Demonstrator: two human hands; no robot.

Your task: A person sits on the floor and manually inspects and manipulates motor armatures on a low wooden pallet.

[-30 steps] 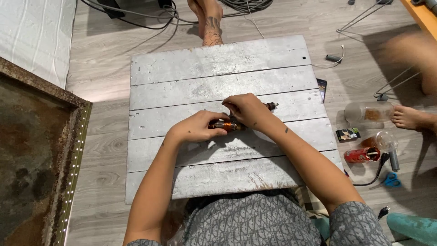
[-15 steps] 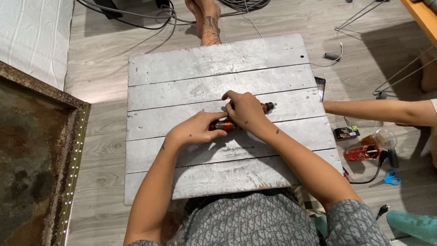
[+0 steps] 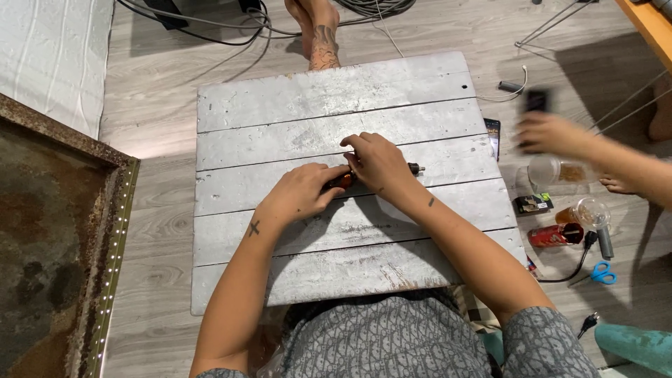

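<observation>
Weathered grey planks make up the desk (image 3: 336, 98), and near its middle both of your hands meet over a small orange-and-dark tool (image 3: 341, 180) lying along a plank. Your left hand (image 3: 302, 192) is curled closed around the tool's near end, while your right hand (image 3: 378, 162) covers the rest with its fingers (image 3: 353, 147) bent down onto it; only the dark metal tip (image 3: 414, 169) pokes out to the right. Keep the left grip firm and low so the body cannot roll, and let the right fingers do the fine work close to the seam. Rest both wrists on the wood for steadiness. Off the desk's right edge another person's hand (image 3: 549, 133) holds a dark object above a clear jar (image 3: 553, 170), near a red can (image 3: 554, 235) and blue scissors (image 3: 600, 273); keep your elbows in so you stay clear of them.
</observation>
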